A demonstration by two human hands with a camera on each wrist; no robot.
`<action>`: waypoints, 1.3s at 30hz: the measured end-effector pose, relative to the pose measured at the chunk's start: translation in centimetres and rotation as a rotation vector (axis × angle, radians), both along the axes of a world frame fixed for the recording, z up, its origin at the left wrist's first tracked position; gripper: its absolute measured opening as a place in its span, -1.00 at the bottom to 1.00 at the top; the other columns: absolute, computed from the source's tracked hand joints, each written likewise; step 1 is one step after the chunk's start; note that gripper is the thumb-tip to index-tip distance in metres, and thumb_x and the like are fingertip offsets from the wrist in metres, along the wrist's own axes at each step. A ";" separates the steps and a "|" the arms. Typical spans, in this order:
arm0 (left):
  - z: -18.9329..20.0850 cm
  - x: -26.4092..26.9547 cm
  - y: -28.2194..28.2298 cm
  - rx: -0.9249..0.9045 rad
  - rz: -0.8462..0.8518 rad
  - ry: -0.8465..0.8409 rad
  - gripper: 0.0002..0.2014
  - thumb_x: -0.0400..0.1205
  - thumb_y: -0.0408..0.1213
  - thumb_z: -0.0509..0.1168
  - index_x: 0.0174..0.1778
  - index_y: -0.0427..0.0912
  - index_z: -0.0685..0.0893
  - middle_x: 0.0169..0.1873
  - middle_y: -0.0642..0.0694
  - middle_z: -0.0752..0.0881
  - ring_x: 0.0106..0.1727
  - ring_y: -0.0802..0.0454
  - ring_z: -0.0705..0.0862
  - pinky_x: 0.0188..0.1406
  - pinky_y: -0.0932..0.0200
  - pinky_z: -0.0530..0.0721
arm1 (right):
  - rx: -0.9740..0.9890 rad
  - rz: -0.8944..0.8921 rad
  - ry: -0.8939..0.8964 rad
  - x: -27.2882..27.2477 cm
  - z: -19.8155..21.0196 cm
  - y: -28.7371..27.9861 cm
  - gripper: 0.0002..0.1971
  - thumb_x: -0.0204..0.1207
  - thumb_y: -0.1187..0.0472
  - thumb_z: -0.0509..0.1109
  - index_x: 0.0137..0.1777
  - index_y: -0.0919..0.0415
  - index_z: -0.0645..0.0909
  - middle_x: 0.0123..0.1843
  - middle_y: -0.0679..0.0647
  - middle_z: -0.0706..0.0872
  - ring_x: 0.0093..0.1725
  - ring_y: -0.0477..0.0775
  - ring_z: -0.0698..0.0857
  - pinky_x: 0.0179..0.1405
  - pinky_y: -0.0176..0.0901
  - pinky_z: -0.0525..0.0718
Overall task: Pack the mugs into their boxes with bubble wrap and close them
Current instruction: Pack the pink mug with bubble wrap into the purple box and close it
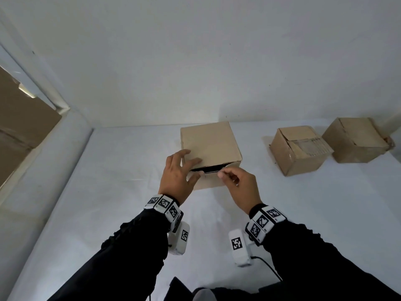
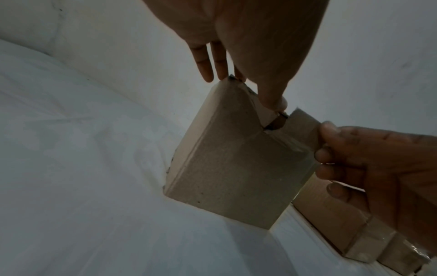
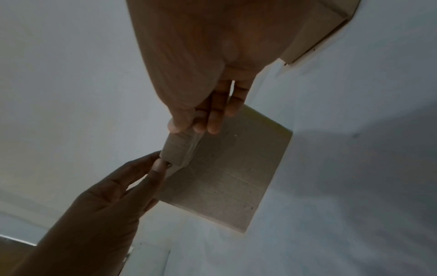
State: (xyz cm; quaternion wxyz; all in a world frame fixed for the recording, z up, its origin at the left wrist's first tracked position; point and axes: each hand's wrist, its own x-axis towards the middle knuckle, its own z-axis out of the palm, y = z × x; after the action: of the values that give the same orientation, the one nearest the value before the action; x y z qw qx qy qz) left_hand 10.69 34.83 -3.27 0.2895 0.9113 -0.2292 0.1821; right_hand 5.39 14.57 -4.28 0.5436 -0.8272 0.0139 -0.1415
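A plain brown cardboard box (image 1: pixel 211 146) sits near the centre of the head view on a white cloth-covered surface (image 1: pixel 108 181), its lid almost down, with a dark slit left open along the near edge. The left hand (image 1: pixel 179 172) lies over the box's near left corner, fingers spread and fairly straight on the lid, thumb against the front wall below the slit. In the left wrist view its fingertips (image 2: pixel 205 74) touch the top corner of the box (image 2: pixel 227 168).

The right hand (image 1: pixel 237 185), just right of the left in the head view, has curled fingers that pinch the lid's front tuck flap (image 2: pixel 305 130) at the slit. The right wrist view shows the thumb and fingers (image 3: pixel 201 121) closed on that narrow folded strip (image 3: pixel 179 149), while a finger of the left hand (image 3: pixel 99 209) touches its lower end.

No mug or bubble wrap shows; the box's inside is hidden.

To the right, well apart from the box, stand two more brown cardboard boxes: a taped, creased one (image 1: pixel 299 148) and, just beside it at the far right edge, a worn one (image 1: pixel 355 140). A white wall (image 1: pixel 195 61) rises behind. At the upper left of the head view, a flat brown board (image 1: pixel 19 127) leans beyond a white rounded ledge (image 1: pixel 43 170). Black sleeves (image 1: pixel 134 253) and marker-patterned wristbands (image 1: pixel 165 205) fill the lower frame.
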 end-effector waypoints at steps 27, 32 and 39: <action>0.1 0.5 -1.0 0.101 0.058 -0.011 -0.53 0.44 0.19 0.44 0.20 0.10 0.57 0.25 -0.02 0.56 0.21 -0.17 0.48 0.05 -0.12 0.63 | -0.025 -0.221 -0.097 0.9 0.1 1.7 -0.72 0.47 0.07 0.55 0.09 0.08 0.58 -0.15 -0.10 0.70 -0.12 -0.12 0.65 -0.15 -0.29 0.59; 0.4 0.7 -1.0 0.051 0.055 0.013 -0.60 0.48 0.17 0.35 0.17 0.07 0.64 0.21 0.01 0.56 0.16 -0.09 0.48 0.03 -0.05 0.63 | -0.562 -0.167 -0.201 1.9 -0.1 -1.1 -0.58 0.37 -0.20 0.57 0.16 -0.07 0.68 0.15 0.03 0.52 0.17 0.13 0.45 0.13 -0.04 0.45; 0.4 1.3 -0.9 0.040 0.033 0.021 -0.66 0.46 0.02 0.44 0.10 0.00 0.69 0.17 -0.02 0.61 0.18 -0.08 0.45 0.02 0.04 0.65 | -0.581 0.025 -0.201 4.4 1.4 -3.2 -0.59 0.30 -0.24 0.59 0.01 -0.01 0.69 0.38 0.04 0.45 0.41 0.12 0.41 0.34 0.05 0.41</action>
State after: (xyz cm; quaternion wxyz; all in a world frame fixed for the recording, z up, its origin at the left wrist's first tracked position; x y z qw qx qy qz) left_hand 12.04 33.94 -2.82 0.2705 0.9225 -0.2146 0.1725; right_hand 9.77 11.36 -2.89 0.2847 -0.9300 -0.0910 -0.2138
